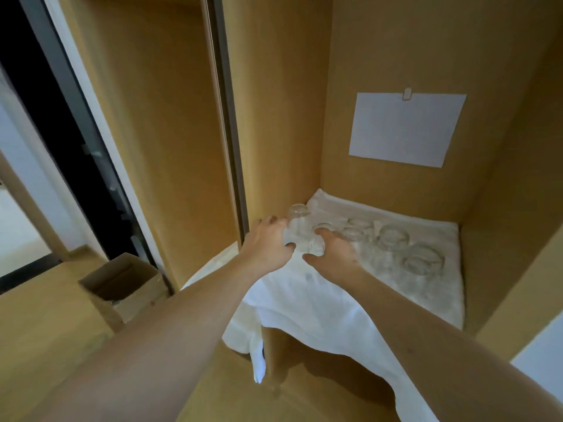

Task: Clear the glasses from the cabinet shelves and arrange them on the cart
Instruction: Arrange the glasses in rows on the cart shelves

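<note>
Seen from above: inside a light wooden cabinet (396, 56), clear glasses standing upside down on a white cloth (320, 300) draped over the shelf. Left hand (268, 245) curled round a tall tumbler (296, 223) by the left wall; right hand (332, 251) curled round a shorter glass (318, 239) just beside it. Best lifted straight up, kept apart to avoid clinking, without dragging the cloth. Three low round glass bowls (393, 237) further right. Smooth, slippery, see-through glass; soft, wrinkled fabric. Cart not visible.
</note>
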Demonstrator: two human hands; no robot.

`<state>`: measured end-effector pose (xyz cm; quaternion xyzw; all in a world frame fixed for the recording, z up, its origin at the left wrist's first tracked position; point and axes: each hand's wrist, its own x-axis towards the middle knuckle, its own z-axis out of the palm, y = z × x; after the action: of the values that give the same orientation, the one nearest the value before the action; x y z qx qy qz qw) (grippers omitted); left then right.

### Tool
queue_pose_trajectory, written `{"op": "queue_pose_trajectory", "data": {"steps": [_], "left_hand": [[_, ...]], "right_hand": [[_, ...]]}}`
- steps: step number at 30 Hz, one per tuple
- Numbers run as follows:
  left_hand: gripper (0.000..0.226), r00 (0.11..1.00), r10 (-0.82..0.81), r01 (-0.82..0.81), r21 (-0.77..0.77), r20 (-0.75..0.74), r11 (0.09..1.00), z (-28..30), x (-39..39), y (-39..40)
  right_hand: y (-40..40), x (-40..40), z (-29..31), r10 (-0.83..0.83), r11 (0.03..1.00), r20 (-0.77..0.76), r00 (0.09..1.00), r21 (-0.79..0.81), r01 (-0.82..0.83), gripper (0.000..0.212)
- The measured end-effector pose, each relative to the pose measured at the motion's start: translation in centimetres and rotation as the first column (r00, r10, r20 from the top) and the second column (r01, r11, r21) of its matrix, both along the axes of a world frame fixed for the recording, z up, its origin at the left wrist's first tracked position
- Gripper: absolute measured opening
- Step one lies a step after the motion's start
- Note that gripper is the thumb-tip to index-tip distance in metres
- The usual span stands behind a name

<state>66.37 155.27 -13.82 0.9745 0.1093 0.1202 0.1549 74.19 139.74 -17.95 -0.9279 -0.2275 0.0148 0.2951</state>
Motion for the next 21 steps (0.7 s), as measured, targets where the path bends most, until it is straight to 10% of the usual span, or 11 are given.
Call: {"op": "queue_pose_trajectory", "data": {"steps": [21], "left_hand": [[0.061, 0.959, -0.279, 0.278, -0.019, -0.053, 0.96, -1.2, 15.6, 5.9]], "right_hand": [[2.9, 12.3, 2.8, -0.285, 0.957, 0.021, 0.958, -0.047, 0.286, 0.077]]}}
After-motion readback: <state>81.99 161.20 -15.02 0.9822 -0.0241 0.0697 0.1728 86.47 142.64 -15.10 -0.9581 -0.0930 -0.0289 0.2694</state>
